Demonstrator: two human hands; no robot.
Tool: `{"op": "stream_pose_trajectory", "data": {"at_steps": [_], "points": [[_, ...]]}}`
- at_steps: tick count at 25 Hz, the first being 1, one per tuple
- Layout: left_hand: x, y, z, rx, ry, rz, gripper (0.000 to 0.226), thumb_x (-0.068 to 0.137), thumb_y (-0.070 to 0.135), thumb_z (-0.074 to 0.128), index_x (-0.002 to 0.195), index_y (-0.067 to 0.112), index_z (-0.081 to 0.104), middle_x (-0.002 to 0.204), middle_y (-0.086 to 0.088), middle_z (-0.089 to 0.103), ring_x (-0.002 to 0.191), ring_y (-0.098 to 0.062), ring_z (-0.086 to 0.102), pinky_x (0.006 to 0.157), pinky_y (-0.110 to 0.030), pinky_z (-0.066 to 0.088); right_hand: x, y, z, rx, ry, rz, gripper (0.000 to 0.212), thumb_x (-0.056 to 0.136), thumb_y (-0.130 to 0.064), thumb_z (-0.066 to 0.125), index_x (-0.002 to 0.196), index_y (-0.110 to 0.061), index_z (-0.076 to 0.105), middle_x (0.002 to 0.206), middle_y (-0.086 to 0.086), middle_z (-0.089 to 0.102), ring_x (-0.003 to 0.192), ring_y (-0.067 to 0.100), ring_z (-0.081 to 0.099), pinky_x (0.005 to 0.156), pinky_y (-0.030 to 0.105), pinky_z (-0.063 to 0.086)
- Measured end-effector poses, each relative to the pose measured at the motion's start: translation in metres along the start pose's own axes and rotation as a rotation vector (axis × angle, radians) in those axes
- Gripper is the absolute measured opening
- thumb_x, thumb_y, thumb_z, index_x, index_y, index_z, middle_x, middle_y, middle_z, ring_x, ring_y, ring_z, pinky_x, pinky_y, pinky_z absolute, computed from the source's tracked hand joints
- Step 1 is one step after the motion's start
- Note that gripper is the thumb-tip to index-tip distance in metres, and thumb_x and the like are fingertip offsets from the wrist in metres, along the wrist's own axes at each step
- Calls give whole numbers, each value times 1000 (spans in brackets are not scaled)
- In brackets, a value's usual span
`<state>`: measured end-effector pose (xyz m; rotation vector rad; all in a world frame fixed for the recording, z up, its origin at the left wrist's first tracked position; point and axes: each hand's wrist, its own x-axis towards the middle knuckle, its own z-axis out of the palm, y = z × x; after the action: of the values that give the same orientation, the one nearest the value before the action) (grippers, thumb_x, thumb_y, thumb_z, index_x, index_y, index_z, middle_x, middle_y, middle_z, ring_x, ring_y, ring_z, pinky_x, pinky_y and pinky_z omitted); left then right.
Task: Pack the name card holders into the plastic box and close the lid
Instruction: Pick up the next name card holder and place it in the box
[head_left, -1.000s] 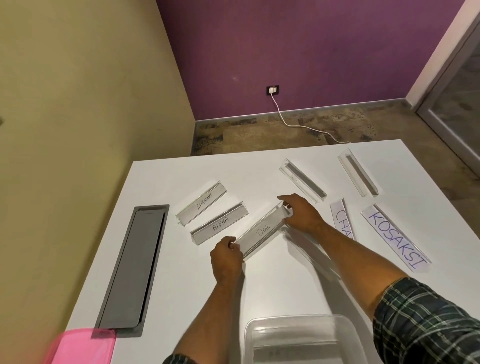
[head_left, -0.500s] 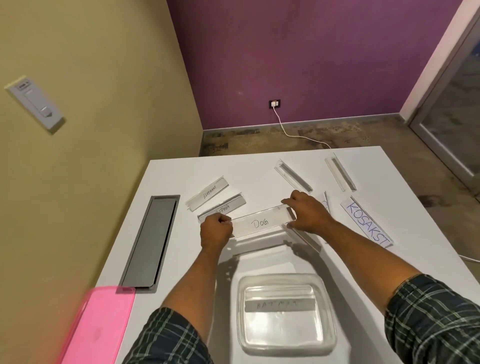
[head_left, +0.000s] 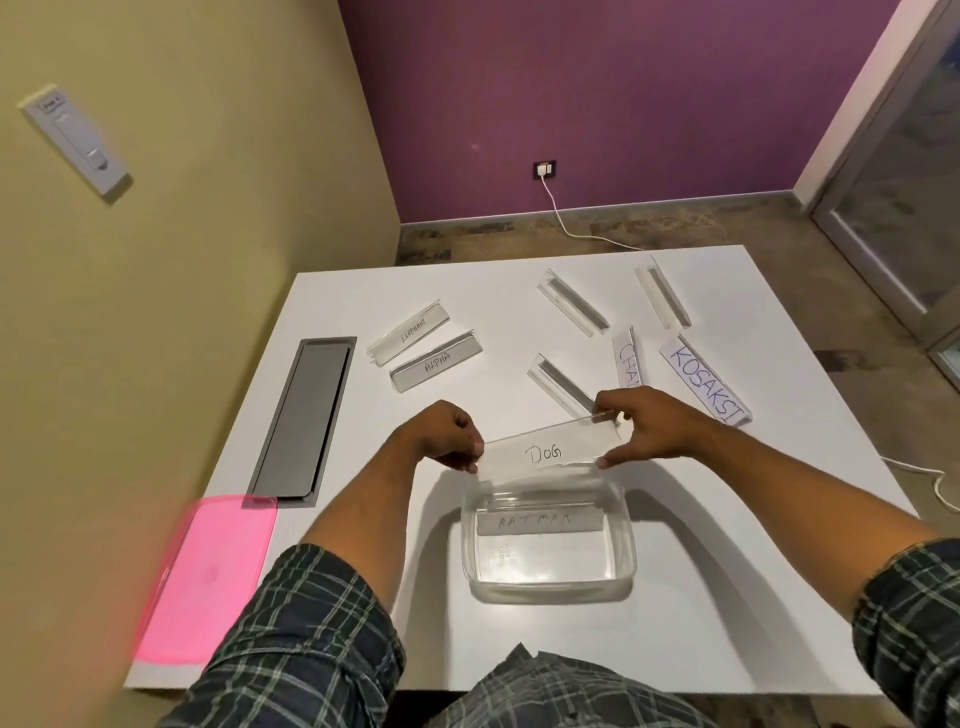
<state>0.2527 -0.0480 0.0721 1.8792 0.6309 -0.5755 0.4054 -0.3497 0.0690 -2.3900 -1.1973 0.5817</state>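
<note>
Above the box (head_left: 621, 582) near the worktop's front edge, both hands pinch the DOG holder (head_left: 545, 449) (one packed, seven left, lid off).

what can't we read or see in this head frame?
- CHA... card: later letters hidden behind the right hand.
- Card in the plastic box: lettering faint through the clear wall, uncertain.
- Pink lid: motion-blurred, edges unclear.
- Left hand fingers' grip on the DOG holder: fingertips hidden.

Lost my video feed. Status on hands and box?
Left hand and right hand pinch DOG holder by its ends, above box rim. One holder inside. Nothing blocking.
</note>
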Motion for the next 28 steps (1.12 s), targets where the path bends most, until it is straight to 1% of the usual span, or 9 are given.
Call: {"op": "stream_pose_trajectory", "data": {"at_steps": [4, 7, 9, 12, 16, 18, 21, 26, 28], "points": [[-4, 2, 20, 362, -165, -71, 26, 83, -11, 54, 78, 7, 73, 79, -14, 74, 61, -17, 74, 56, -23, 57, -25, 1, 21, 43, -37, -23, 55, 56, -59, 89, 93, -34, 58, 89, -18, 63, 84, 3, 57, 74, 23, 49], [-6, -2, 35, 586, -206, -70, 18, 83, -3, 63, 81, 11, 74, 88, -11, 77, 66, -16, 74, 53, -18, 47, -41, -2, 39, 63, -42, -42, 53, 57, -57, 89, 92, -32, 58, 86, -18, 61, 83, 4, 56, 72, 24, 50], [-4, -6, 46, 670, -197, -60, 10, 80, 0, 74, 85, 7, 78, 83, -9, 76, 68, -20, 73, 55, -19, 51, -49, -4, 50, 60, -47, -34, 53, 56, -58, 88, 93, -32, 58, 87, -19, 61, 84, 2, 55, 72, 22, 49], [-3, -13, 60, 816, -156, -38, 16, 74, 11, 84, 89, 8, 80, 70, -2, 73, 66, -16, 69, 69, -26, 56, -56, -6, 65, 30, -74, -10, 53, 57, -58, 86, 95, -35, 57, 91, -21, 62, 84, -3, 55, 74, 23, 48], [-6, -29, 79, 1016, -45, 54, 21, 73, 18, 81, 94, 20, 79, 96, 0, 76, 86, -19, 70, 78, -30, 56, -59, -9, 84, -27, -85, -10, 56, 58, -60, 83, 100, -33, 58, 93, -22, 62, 82, 0, 55, 70, 19, 40], [-7, -38, 86, 1105, -5, 101, 22, 75, 17, 77, 96, 23, 77, 102, 0, 73, 95, -22, 69, 78, -32, 56, -59, -11, 91, -67, -91, -12, 56, 58, -61, 81, 100, -32, 58, 93, -21, 62, 84, 6, 58, 70, 22, 44], [-8, -49, 95, 1169, 14, 133, 23, 77, 15, 72, 98, 24, 76, 106, -3, 71, 96, -25, 69, 77, -32, 54, -58, -15, 98, -151, -115, -12, 58, 57, -63, 79, 100, -30, 59, 100, -16, 69, 88, 14, 62, 73, 29, 49], [-10, -63, 105, 1228, 53, 163, 24, 80, 11, 66, 100, 22, 74, 107, -6, 71, 95, -30, 70, 76, -32, 49, -53, -20, 109, -328, -183, -14, 58, 60, -60, 79, 104, -29, 55, 98, -7, 71, 92, 26, 63, 68, 30, 40], [-10, -66, 107, 1238, 71, 180, 23, 82, 10, 64, 100, 22, 73, 107, -7, 71, 95, -31, 70, 74, -31, 46, -49, -23, 115, -448, -244, 3, 60, 65, -55, 79, 111, -26, 51, 103, -1, 71, 95, 30, 61, 71, 32, 39]]}}
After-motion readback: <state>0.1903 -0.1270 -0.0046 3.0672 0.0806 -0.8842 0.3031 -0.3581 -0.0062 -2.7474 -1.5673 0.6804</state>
